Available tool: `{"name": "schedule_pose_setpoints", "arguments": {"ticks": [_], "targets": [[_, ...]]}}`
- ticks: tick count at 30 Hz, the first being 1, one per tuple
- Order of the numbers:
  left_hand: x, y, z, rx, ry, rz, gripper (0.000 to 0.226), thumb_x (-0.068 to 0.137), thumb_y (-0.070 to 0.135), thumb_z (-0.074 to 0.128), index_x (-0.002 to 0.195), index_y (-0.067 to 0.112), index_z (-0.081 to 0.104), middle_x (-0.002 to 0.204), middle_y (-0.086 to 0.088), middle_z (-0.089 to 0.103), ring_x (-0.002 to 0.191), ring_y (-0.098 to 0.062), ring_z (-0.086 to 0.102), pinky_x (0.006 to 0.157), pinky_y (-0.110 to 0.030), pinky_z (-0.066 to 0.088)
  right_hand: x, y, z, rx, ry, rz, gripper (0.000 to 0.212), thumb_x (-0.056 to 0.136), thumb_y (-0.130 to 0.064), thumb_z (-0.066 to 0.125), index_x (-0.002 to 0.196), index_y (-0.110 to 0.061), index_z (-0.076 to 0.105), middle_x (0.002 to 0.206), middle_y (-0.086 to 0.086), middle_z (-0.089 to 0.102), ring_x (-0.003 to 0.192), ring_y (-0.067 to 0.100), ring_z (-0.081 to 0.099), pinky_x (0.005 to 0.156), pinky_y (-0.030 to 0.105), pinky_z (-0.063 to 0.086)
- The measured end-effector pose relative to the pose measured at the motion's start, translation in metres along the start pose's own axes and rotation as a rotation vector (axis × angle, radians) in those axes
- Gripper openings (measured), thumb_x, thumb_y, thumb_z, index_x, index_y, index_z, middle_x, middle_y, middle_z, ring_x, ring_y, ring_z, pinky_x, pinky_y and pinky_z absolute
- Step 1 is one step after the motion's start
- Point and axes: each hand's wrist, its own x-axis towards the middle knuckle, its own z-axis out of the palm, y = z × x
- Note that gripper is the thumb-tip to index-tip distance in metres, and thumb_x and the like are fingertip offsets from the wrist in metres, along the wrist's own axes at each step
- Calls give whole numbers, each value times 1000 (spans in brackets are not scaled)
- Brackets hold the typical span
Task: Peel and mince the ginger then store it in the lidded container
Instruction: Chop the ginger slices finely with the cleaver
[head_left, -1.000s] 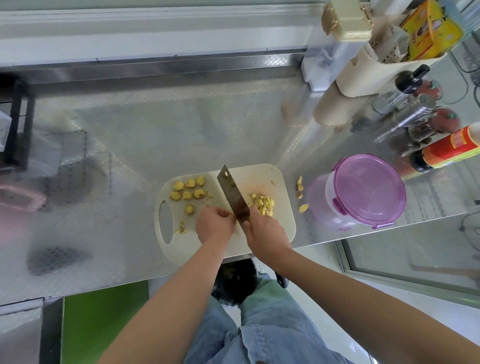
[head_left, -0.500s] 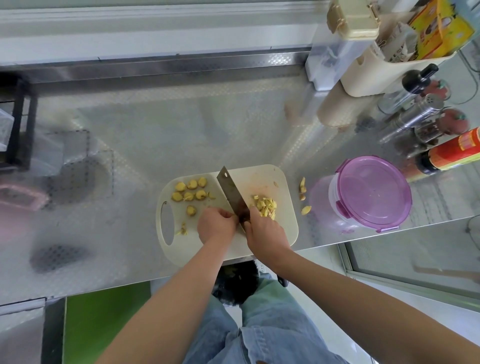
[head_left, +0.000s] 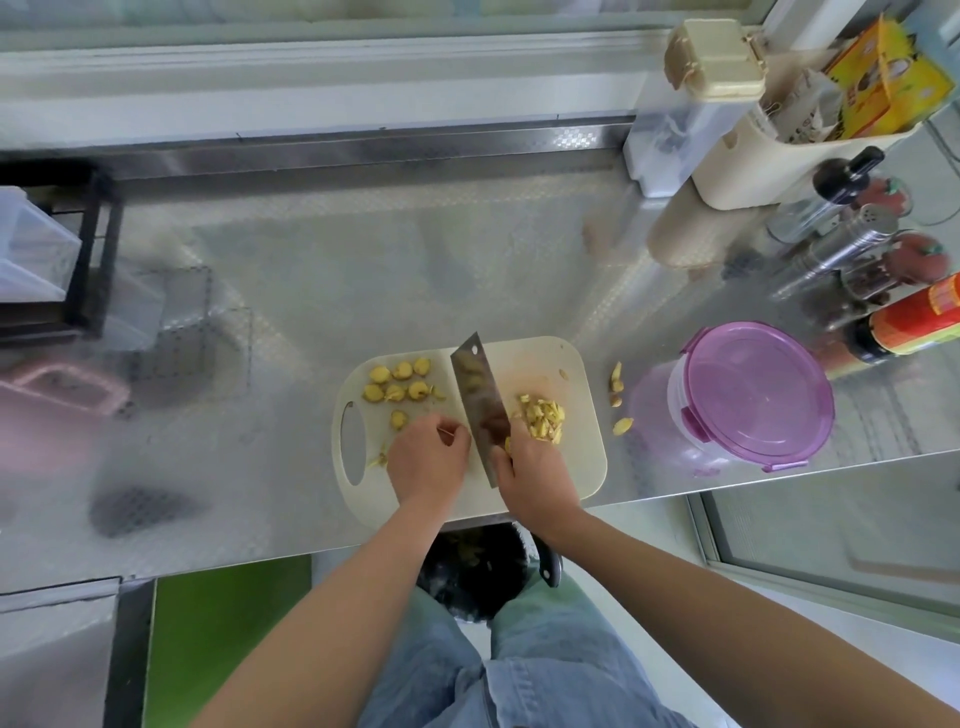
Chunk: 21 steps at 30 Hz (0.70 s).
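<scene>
Fingers (head_left: 522, 451), right hand (head_left: 537, 475): curled tight round the cleaver (head_left: 477, 402) at its handle end; the palm hides the handle.
Fingers (head_left: 453, 437), left hand (head_left: 428, 462): curled under, knuckles just beside the blade; I cannot tell whether they pinch a piece.
Forearms: both come in from the lower edge of my view and converge on the cutting board (head_left: 574, 364), wrists close together above its near edge.
Cleaver: blade runs away from the right hand and slightly left, flat face tilted up toward the camera.
Ginger slices (head_left: 397, 385): round pieces on the board, left of the blade.
Chopped ginger (head_left: 540, 418): small pile on the board, right of the blade, touching the right hand's far side.
Peel scraps (head_left: 616, 383): on the counter (head_left: 363, 270), between board and container.
Lidded container (head_left: 750, 395): on the counter right of the board, purple lid on, apart from both hands.
</scene>
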Motion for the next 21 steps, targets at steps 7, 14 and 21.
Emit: {"name": "schedule_pose_setpoints", "arguments": {"ticks": [7, 14, 21], "targets": [[23, -6, -15, 300, 231, 182, 7, 86, 18, 63, 84, 18, 70, 90, -7, 59, 87, -27, 50, 66, -33, 39, 4, 7, -12, 37, 64, 90, 36, 100, -20, 37, 131, -3, 40, 74, 11, 54, 67, 33, 59, 60, 42, 49], [50, -3, -20, 491, 238, 216, 23, 80, 22, 71, 103, 22, 70, 97, -8, 53, 95, -29, 43, 77, -36, 40, 12, 2, -17, 90, 38, 39, 26, 99, -20, 38, 118, -4, 45, 67, 13, 58, 56, 33, 60, 57, 48, 54], [61, -7, -22, 561, 208, 166, 16, 86, 30, 65, 95, 18, 71, 99, -6, 57, 97, -27, 43, 78, -34, 38, 25, -1, -22, 89, 15, 51, 21, 100, -22, 39, 110, -6, 46, 67, 12, 56, 56, 33, 59, 55, 50, 53]]}}
